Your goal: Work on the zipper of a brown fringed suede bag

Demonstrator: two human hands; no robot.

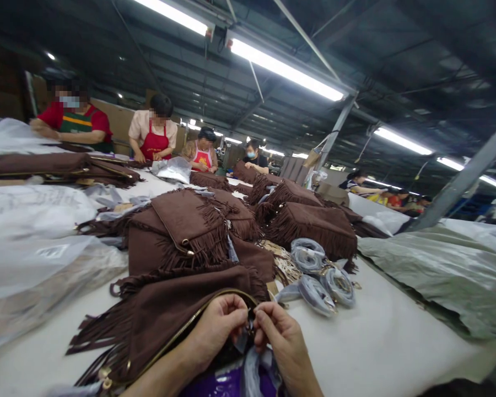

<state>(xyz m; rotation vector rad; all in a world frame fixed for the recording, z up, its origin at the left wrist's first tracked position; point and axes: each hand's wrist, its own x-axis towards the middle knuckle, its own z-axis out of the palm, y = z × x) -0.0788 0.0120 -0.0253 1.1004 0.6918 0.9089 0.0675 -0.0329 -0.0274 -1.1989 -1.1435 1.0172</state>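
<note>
A brown fringed bag (165,314) lies in front of me, its gold zipper (182,331) running along the near opening. At the right end of that zipper my left hand (223,320) pinches thumb against fingers. Close beside it, my right hand (279,331) pinches too, almost touching the left. Whatever small piece sits between the fingertips is too small to make out. Below the hands, a plastic-wrapped strap (252,375) hangs next to something shiny and purple (219,384). Coiled, wrapped straps (314,298) with metal clasps rest to the right.
More brown fringed bags (310,220) are piled across the white table (388,325). Clear plastic bags (37,275) cover the left side, and a greenish plastic sheet (438,270) covers the right. Several co-workers, one in a red apron (155,144), work along the far side.
</note>
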